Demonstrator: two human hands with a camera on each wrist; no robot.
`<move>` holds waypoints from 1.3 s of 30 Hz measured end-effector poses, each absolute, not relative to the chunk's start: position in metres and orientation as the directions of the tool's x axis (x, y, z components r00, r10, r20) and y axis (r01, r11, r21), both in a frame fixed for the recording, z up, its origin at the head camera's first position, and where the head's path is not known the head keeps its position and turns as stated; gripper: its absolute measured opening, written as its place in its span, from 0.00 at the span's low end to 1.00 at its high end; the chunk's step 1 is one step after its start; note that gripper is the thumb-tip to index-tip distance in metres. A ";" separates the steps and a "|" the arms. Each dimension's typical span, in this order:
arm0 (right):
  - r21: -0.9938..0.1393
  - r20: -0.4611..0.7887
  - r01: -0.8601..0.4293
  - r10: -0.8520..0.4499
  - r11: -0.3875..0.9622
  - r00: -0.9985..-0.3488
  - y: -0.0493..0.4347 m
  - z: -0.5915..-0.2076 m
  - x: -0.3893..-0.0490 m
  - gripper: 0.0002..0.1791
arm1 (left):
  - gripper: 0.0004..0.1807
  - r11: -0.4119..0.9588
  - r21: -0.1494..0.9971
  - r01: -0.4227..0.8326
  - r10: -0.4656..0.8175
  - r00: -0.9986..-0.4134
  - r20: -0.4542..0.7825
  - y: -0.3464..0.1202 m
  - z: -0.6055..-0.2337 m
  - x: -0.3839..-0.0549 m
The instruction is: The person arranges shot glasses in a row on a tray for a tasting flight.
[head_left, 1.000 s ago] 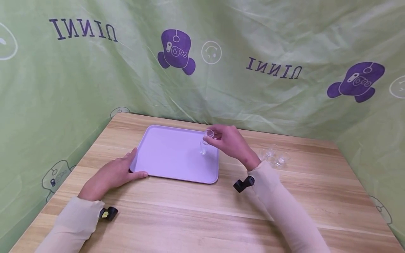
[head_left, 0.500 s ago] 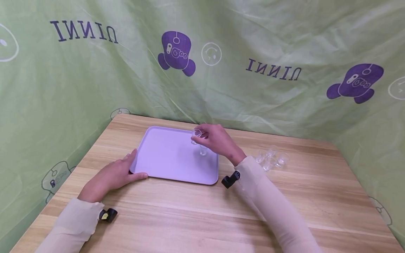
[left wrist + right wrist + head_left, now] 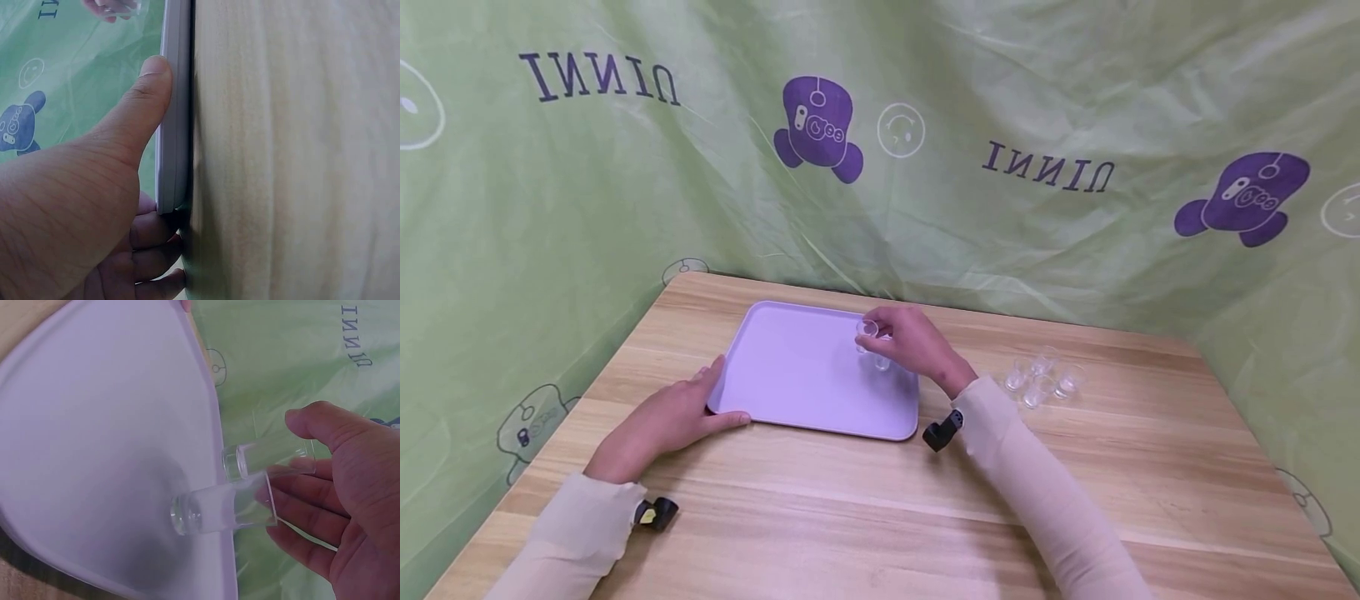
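My left hand [image 3: 666, 417] rests at the near left corner of a lilac tray [image 3: 805, 375]. Its thumb [image 3: 140, 100] lies along the front edge and the other fingers touch the left side. Over the tray's right part, my right hand [image 3: 917, 342] pinches a clear shot glass [image 3: 275, 456] near its rim between thumb and fingers. That glass is upright; whether its base touches the tray, I cannot tell. A second clear shot glass [image 3: 212, 506] stands on the tray close beside it, partly behind my hand in the head view.
Several more clear shot glasses [image 3: 1042, 379] stand grouped on the wooden table [image 3: 865, 508], right of the tray. A green printed curtain [image 3: 925, 217] hangs behind the table and along its sides. Each sleeve cuff carries a small black camera [image 3: 943, 429].
The right hand has carried its shot glass leftward past the standing one, then slightly down and nearer. The left hand and the tray have stayed in place.
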State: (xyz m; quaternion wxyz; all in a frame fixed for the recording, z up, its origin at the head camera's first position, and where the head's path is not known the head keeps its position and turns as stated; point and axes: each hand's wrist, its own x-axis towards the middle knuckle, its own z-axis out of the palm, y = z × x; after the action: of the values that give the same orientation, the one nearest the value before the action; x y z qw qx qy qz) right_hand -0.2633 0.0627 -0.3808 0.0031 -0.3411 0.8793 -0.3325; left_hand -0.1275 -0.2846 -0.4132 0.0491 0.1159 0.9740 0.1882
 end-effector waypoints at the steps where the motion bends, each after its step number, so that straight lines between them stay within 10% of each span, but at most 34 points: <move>1: -0.582 0.221 -0.598 -0.601 0.551 -0.768 0.063 -0.382 -0.264 0.19 | 0.64 0.902 0.379 0.204 0.242 -0.969 -0.053 -0.284 -0.413 -0.128; 39: -0.529 0.159 -0.588 -0.609 0.612 -0.777 0.056 -0.401 -0.264 0.20 | 0.64 0.899 0.386 0.207 0.240 -0.970 -0.040 -0.287 -0.418 -0.129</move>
State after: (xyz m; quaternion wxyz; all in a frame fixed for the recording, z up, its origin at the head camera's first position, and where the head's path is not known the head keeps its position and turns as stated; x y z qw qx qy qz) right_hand -0.2640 0.0556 -0.4012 0.0183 -0.3334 0.8975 -0.2880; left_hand -0.1289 -0.2868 -0.4177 0.0433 0.1147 0.9735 0.1932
